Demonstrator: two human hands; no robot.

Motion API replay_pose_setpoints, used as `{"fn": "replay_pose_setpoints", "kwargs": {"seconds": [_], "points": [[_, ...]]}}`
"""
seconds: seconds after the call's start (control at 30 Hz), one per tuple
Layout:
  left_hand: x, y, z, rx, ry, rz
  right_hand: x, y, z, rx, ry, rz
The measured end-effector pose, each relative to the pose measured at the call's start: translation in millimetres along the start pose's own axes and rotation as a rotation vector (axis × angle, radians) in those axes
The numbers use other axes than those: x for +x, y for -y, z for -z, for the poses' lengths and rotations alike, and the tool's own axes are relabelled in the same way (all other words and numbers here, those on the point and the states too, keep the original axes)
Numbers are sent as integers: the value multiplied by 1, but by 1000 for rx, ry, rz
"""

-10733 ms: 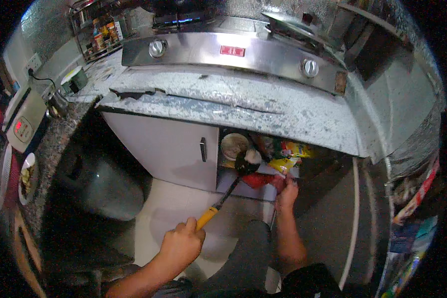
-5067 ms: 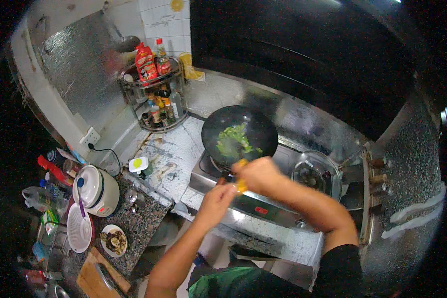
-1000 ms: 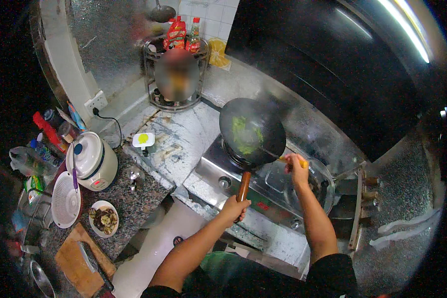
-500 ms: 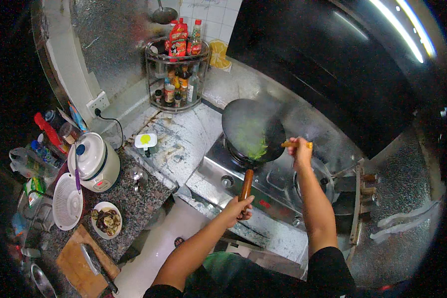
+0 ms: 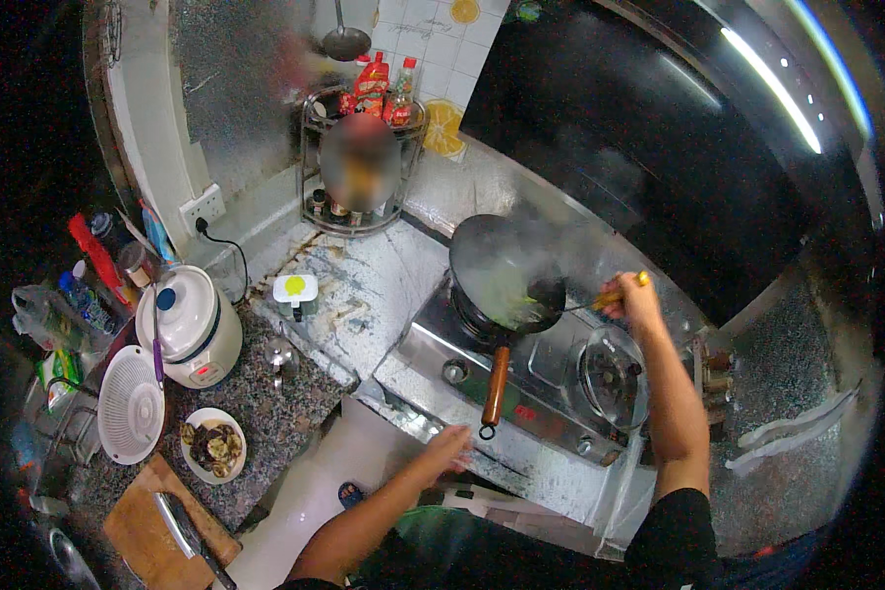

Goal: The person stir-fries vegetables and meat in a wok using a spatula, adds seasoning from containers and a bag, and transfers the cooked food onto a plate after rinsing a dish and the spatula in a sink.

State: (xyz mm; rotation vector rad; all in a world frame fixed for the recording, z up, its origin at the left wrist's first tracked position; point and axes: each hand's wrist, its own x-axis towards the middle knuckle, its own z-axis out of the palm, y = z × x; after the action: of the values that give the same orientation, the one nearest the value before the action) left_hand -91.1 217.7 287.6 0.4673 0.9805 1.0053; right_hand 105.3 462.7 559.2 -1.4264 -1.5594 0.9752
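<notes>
A dark wok (image 5: 477,258) sits tilted on the left burner, steam rising from it, with green leafy vegetables (image 5: 523,313) low inside. Its wooden handle (image 5: 497,385) points toward me and nobody holds it. Just below the handle's ring end, my left hand (image 5: 447,450) hangs apart from it, empty, with fingers stretched out. My right hand (image 5: 631,297), right of the wok, is closed around the yellow-brown handle of a spatula (image 5: 582,307). The spatula's thin metal shaft reaches to the wok's right rim; steam and the rim hide its blade.
A glass lid (image 5: 615,379) lies over the right side of the steel stove (image 5: 452,339). Left are a white rice cooker (image 5: 192,329), a basket (image 5: 131,403), a bowl of sliced food (image 5: 213,447) and a knife (image 5: 189,536) on a cutting board (image 5: 143,521). A condiment rack (image 5: 354,226) stands behind.
My left hand has let go of the wok handle and dropped back toward me. My right hand has moved right with the spatula, drawing it partly out of the wok.
</notes>
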Motion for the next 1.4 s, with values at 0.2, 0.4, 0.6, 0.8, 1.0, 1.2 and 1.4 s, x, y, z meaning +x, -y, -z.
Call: {"fn": "replay_pose_setpoints", "kwargs": {"seconds": [0.2,0.4,0.6,0.8,1.0,1.2,1.4], "points": [[-73,69,99,790,-324,152,30,14,-37,10,2,-115],[-150,287,247,1526,-529,85,24,23,-26,-92,11,57],[-188,330,223,890,-728,453,60,-20,-66,-289,136,225],[-162,298,212,678,-765,377,65,15,-84,-221,219,359],[-154,294,212,583,-771,364,20,-6,-29,-34,15,57],[-162,295,214,549,-784,367,32,47,-9,-92,87,-100],[-168,307,213,505,-776,350,39,16,-31,56,-50,48]]}}
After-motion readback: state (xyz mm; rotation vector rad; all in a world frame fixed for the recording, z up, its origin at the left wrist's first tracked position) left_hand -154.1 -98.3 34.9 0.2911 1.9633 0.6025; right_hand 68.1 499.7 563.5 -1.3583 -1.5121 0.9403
